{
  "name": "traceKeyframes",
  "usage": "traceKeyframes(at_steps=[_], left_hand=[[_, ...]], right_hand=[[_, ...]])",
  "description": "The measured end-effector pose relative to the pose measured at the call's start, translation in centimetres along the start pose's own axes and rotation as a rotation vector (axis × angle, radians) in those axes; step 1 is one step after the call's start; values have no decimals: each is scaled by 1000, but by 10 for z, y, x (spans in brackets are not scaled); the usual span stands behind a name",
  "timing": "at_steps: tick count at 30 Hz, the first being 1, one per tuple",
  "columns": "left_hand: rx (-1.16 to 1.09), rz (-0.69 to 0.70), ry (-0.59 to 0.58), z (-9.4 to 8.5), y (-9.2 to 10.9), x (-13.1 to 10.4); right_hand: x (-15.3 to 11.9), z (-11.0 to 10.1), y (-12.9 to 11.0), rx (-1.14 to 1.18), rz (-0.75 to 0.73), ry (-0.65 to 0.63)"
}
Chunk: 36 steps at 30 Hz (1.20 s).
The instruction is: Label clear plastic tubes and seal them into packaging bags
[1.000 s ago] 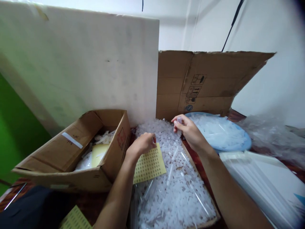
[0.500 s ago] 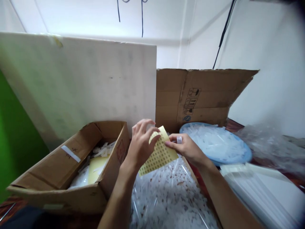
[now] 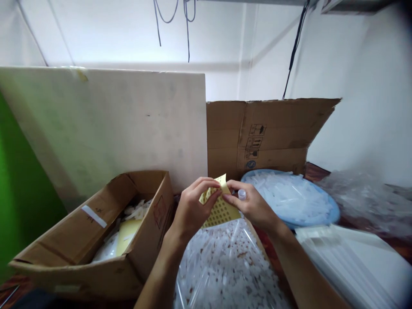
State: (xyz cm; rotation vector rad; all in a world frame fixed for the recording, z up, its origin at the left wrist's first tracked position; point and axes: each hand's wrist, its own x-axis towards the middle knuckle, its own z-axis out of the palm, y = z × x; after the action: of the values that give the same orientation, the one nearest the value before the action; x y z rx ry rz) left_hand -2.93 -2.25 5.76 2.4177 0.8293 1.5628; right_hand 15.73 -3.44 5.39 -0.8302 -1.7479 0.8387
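Note:
A yellow sheet of small round stickers is held up in front of me, its top corner curled. My left hand has thumb and index finger closed in a pinch at the sheet's upper edge; whether a single sticker is between the fingertips cannot be made out. From the other side, my right hand pinches the sheet by its upper right part. A small clear plastic tube or cap sits between the fingers of that hand. Below both hands lies a mass of small translucent pieces with brown specks, under clear plastic.
On the left, an open cardboard box contains white pieces and a yellow sheet. A blue round tray heaped with translucent strips stands right. Nearer are stacked white sheets. A white panel and cardboard stand behind.
My left hand has come down to the sheet's upper edge and closed its fingertips there. The sheet's top corner is now bent over. The camera view has tipped slightly upward.

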Motion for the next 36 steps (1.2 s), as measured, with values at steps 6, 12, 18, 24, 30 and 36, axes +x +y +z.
traceKeyframes(at_steps=[6,12,18,24,30,36], left_hand=[[56,21,52,6,-1,-3],[76,39,83,7,-4,-4],[70,45,66,6,-5,-3],[66,73,10,7,-7,-2],[65,95,-39,3,-9,-1],[59,99,-77,-2,-10,-1]], right_hand=[[1,-1,-1,-64,-23,33],[1,0,-1,-74,-30,27],[3,1,4,-93,-19,48],[2,2,5,-145,-23,67],[2,4,4,-109,-23,49],[2,5,4,-62,-13,34]])
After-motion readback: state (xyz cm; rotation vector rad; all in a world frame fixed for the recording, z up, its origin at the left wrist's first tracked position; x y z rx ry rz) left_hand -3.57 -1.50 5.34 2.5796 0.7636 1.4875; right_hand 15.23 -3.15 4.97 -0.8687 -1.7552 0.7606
